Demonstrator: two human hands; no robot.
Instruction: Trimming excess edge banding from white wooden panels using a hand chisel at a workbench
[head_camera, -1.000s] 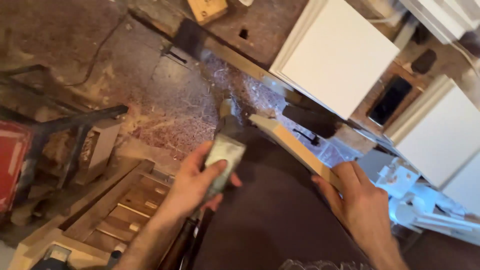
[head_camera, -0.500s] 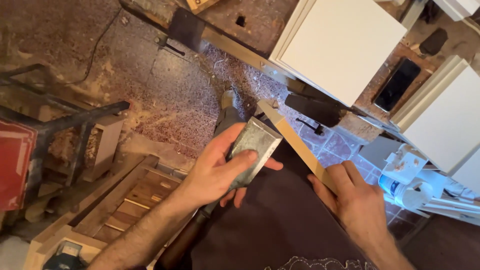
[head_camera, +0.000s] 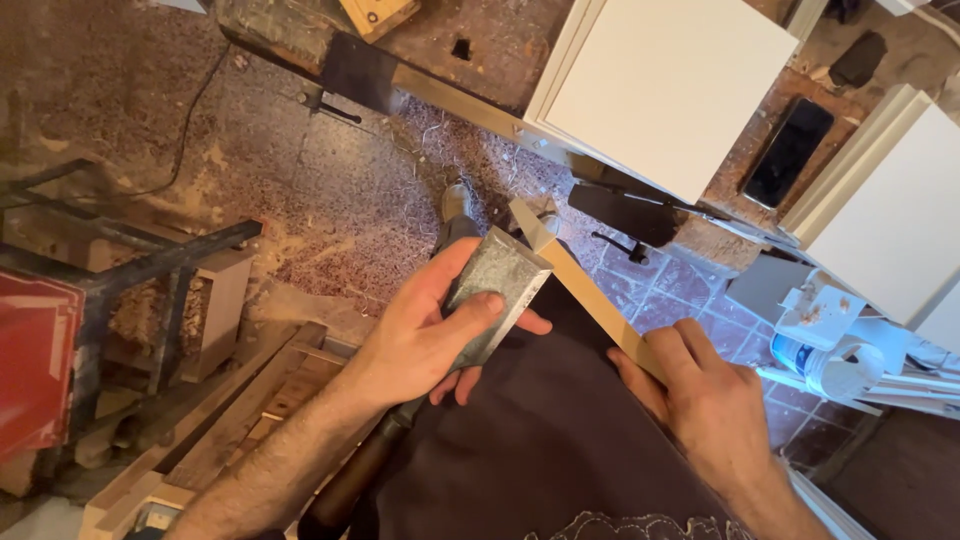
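Observation:
My left hand grips a grey sanding block, its corner close against the side of a thin wooden strip. My right hand holds the near end of that strip, which slants up and left to a cut tip near the block. Both hands are in front of my dark shirt, above a floor covered in sawdust.
Two white panels lie on a worn workbench at the top, with a black phone between them. A white tub stands at right. Wooden frames and a red object sit at left.
My left hand has turned the sanding block and brought it nearer the strip's tip. My right hand keeps hold of the strip, and the view has shifted a little.

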